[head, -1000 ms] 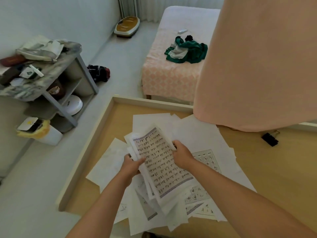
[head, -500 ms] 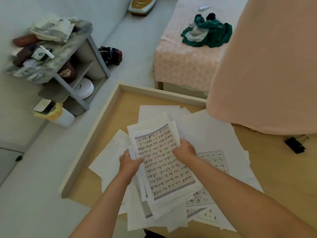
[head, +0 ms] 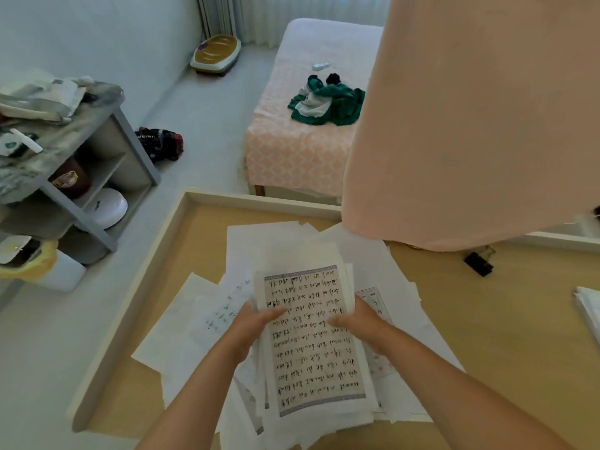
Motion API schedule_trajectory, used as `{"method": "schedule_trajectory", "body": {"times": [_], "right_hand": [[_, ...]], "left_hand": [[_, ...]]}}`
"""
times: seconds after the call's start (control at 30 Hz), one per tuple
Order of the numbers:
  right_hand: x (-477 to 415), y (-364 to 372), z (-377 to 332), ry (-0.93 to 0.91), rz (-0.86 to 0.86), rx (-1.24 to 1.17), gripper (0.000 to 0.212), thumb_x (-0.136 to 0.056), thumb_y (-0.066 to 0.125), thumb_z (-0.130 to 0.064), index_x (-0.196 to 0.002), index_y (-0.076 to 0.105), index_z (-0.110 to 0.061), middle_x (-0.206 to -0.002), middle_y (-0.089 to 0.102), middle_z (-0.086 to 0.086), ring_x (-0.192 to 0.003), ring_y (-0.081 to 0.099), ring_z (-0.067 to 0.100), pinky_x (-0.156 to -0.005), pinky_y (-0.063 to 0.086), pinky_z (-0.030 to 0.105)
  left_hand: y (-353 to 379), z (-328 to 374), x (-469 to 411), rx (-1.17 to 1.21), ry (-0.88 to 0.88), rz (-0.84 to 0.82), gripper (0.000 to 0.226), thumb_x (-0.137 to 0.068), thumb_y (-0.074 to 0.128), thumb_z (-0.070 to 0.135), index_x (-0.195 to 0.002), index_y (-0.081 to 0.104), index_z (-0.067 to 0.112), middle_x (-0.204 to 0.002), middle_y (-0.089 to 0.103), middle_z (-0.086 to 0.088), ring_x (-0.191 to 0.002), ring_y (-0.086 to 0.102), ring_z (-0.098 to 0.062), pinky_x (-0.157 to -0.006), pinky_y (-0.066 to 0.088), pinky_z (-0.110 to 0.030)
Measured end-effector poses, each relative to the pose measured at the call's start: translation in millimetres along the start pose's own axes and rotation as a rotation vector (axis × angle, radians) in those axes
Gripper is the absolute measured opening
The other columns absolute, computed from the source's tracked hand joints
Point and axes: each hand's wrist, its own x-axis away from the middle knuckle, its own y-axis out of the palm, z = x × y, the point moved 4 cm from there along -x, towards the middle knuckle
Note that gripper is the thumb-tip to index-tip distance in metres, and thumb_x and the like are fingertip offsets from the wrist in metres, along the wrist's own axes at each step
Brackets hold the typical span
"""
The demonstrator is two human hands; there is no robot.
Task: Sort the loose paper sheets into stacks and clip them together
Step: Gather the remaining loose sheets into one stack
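Observation:
A bundle of paper sheets (head: 311,345), topped by a page of handwritten lines in a bordered frame, is held above the wooden table (head: 506,336). My left hand (head: 253,323) grips its left edge with the thumb on top. My right hand (head: 360,319) grips its right edge the same way. More loose sheets (head: 194,323) lie spread on the table underneath and around. A black binder clip (head: 479,263) lies on the table to the right, apart from the papers.
A pink cloth (head: 470,125) hangs over the table's far right. Another paper stack (head: 589,311) shows at the right edge. The table has a raised pale rim (head: 136,293). On the floor to the left stands a grey shelf unit (head: 81,177); a bed (head: 302,125) lies beyond.
The bundle has turned from slanted to nearly straight between my hands, and the sheets look more gathered. The camera view has shifted.

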Motion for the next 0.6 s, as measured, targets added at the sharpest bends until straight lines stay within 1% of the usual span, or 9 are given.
{"method": "schedule_trajectory", "body": {"times": [0.07, 0.13, 0.2, 0.23, 0.3, 0.37, 0.43, 0.5, 0.6], "right_hand": [[17, -15, 13, 0.049, 0.104, -0.005, 0.048, -0.080, 0.080, -0.013, -0.123, 0.059, -0.020, -0.112, 0.070, -0.001, -0.102, 0.066, 0.020, -0.088, 0.057, 0.039], [31, -37, 34, 0.093, 0.256, -0.057, 0.039, -0.084, 0.074, -0.006, -0.119, 0.062, -0.018, -0.104, 0.069, -0.001, -0.093, 0.066, 0.018, -0.074, 0.056, 0.031], [44, -60, 58, 0.140, 0.398, -0.148, 0.033, -0.086, 0.073, -0.005, -0.116, 0.063, -0.014, -0.096, 0.067, -0.001, -0.083, 0.063, 0.015, -0.062, 0.052, 0.027], [51, -70, 71, 0.168, 0.456, -0.188, 0.031, -0.086, 0.072, -0.004, -0.115, 0.062, -0.012, -0.095, 0.066, 0.000, -0.081, 0.062, 0.016, -0.061, 0.051, 0.028], [62, -88, 97, 0.224, 0.552, -0.266, 0.032, -0.086, 0.071, -0.002, -0.116, 0.061, -0.009, -0.099, 0.066, 0.006, -0.085, 0.062, 0.023, -0.071, 0.054, 0.033], [71, -99, 117, 0.270, 0.625, -0.354, 0.035, -0.086, 0.071, -0.001, -0.119, 0.059, -0.006, -0.102, 0.065, 0.009, -0.091, 0.061, 0.028, -0.078, 0.054, 0.038], [74, -103, 131, 0.299, 0.649, -0.428, 0.037, -0.086, 0.072, -0.002, -0.121, 0.059, -0.006, -0.104, 0.065, 0.010, -0.091, 0.061, 0.028, -0.079, 0.053, 0.038], [74, -105, 139, 0.300, 0.654, -0.467, 0.036, -0.087, 0.071, -0.002, -0.120, 0.060, -0.008, -0.100, 0.064, 0.008, -0.087, 0.060, 0.026, -0.076, 0.052, 0.037], [68, -104, 143, 0.306, 0.660, -0.471, 0.034, -0.087, 0.070, -0.001, -0.119, 0.059, -0.009, -0.098, 0.062, 0.005, -0.088, 0.059, 0.024, -0.077, 0.052, 0.036]], "left_hand": [[19, -5, -5, -0.078, -0.041, -0.022, 0.067, -0.071, 0.084, 0.047, -0.127, 0.059, 0.021, -0.113, 0.073, -0.002, -0.102, 0.071, -0.024, -0.094, 0.054, -0.052], [32, -9, -13, -0.175, -0.042, 0.038, 0.073, -0.073, 0.084, 0.044, -0.132, 0.049, 0.019, -0.120, 0.066, -0.003, -0.106, 0.066, -0.023, -0.094, 0.055, -0.048], [44, -5, -18, -0.403, 0.070, 0.099, 0.065, -0.082, 0.078, 0.031, -0.136, 0.044, 0.018, -0.126, 0.058, -0.002, -0.113, 0.058, -0.020, -0.095, 0.054, -0.042], [50, -2, -21, -0.572, 0.147, 0.132, 0.063, -0.085, 0.074, 0.027, -0.139, 0.043, 0.018, -0.131, 0.055, -0.001, -0.119, 0.053, -0.020, -0.098, 0.051, -0.040], [60, 4, -25, -0.879, 0.290, 0.173, 0.065, -0.088, 0.069, 0.028, -0.145, 0.039, 0.018, -0.145, 0.046, -0.003, -0.135, 0.039, -0.022, -0.108, 0.041, -0.039], [73, 7, -33, -1.148, 0.355, 0.138, 0.080, -0.087, 0.069, 0.040, -0.152, 0.028, 0.017, -0.157, 0.031, -0.005, -0.145, 0.025, -0.025, -0.117, 0.030, -0.041], [87, 7, -42, -1.318, 0.361, 0.060, 0.099, -0.081, 0.070, 0.054, -0.156, 0.016, 0.017, -0.162, 0.018, -0.005, -0.149, 0.017, -0.026, -0.120, 0.023, -0.045], [101, 6, -50, -1.389, 0.359, -0.003, 0.108, -0.077, 0.071, 0.060, -0.157, 0.011, 0.018, -0.161, 0.019, -0.004, -0.147, 0.019, -0.026, -0.117, 0.028, -0.047], [113, 4, -58, -1.457, 0.335, 0.014, 0.108, -0.071, 0.078, 0.058, -0.153, 0.019, 0.019, -0.148, 0.028, -0.005, -0.136, 0.029, -0.026, -0.105, 0.042, -0.046]]}}
